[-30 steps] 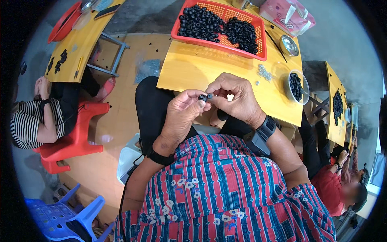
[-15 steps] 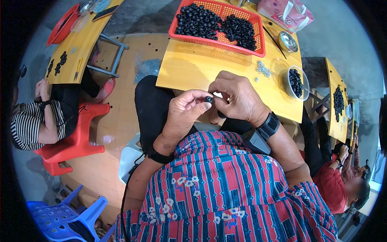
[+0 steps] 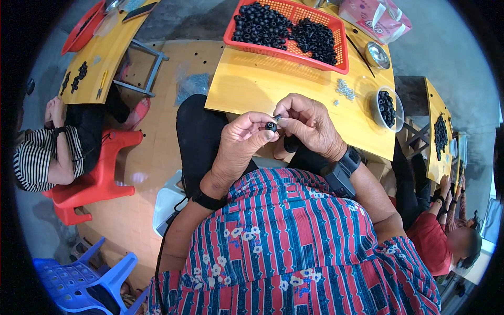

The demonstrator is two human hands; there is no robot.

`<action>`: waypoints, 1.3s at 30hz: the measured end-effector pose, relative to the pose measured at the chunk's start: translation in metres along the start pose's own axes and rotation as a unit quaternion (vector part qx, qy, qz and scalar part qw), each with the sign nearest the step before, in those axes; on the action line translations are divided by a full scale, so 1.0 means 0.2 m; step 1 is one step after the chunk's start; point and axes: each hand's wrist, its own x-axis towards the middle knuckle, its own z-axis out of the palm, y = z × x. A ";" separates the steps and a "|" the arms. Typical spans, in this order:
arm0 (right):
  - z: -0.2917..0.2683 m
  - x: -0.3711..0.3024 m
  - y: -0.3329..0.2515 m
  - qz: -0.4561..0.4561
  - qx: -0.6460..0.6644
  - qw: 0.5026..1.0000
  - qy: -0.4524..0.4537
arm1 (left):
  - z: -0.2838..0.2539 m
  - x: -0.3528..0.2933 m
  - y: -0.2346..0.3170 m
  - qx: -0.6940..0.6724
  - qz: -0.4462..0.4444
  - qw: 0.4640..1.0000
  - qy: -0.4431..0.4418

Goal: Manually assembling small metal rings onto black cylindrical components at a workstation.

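Note:
Between the thumb and fingers of my left hand (image 3: 243,137) is a small round black part (image 3: 271,126) with a hole in its face. My right hand (image 3: 310,126) pinches another small dark piece (image 3: 278,118) right beside it. Whether the two pieces touch, I cannot tell. Both hands are above my lap, just off the near edge of the yellow table (image 3: 252,79). A red plastic basket (image 3: 344,58) at the far side of the table holds two heaps of black parts (image 3: 260,25). Small silvery pieces (image 3: 345,90) lie loose on the tabletop.
At the table's right stand a clear tub (image 3: 400,118) of black parts and a metal bowl (image 3: 377,55). A dark stick (image 3: 359,55) and a pink bag (image 3: 375,18) are farther back. A person on a red stool (image 3: 100,173) sits left; others sit right.
My right hand has turned and drawn back slightly, so the dark piece in its fingertips now shows. My left hand still pinches the round black part. The view has shifted slightly.

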 end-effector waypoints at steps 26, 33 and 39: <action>0.01 -0.01 -0.03 -0.018 -0.046 0.999 -0.020 | -0.03 -0.01 -0.05 0.091 0.026 0.995 0.035; 0.01 -0.01 -0.04 -0.008 -0.099 0.994 -0.036 | -0.03 -0.02 -0.05 0.145 0.047 0.988 0.036; 0.00 -0.01 -0.05 -0.024 -0.131 0.989 -0.059 | -0.04 -0.01 -0.05 0.154 0.046 0.986 0.034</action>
